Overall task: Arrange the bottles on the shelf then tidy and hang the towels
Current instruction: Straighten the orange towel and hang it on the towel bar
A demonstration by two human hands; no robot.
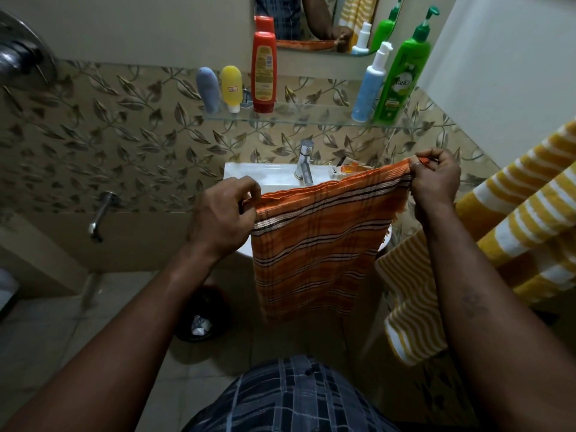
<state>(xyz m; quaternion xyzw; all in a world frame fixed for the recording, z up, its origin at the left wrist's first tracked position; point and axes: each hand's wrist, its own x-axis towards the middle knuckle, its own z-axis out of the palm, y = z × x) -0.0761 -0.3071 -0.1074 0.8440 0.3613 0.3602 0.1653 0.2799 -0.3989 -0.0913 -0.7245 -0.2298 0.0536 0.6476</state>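
In front of the white sink (261,173), the left hand (223,215) and right hand (434,179) are each pinching a top corner of the orange striped towel (314,244), holding it stretched.

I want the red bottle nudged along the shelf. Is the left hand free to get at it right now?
Probably not yet: the left hand is pinching a corner of the orange towel. Otherwise nothing blocks the red bottle on the glass shelf.

**Layout relative to the sink**

The sink (265,174) sits centre. Its tap (304,162) stands at its rear. The glass shelf (311,118) lies above and behind it, with three bottles (264,71) at its left end and two (402,76) at its right. The held towel (314,244) hangs before the sink. A bin (199,313) sits below, to its left. Another towel (530,207) hangs right.
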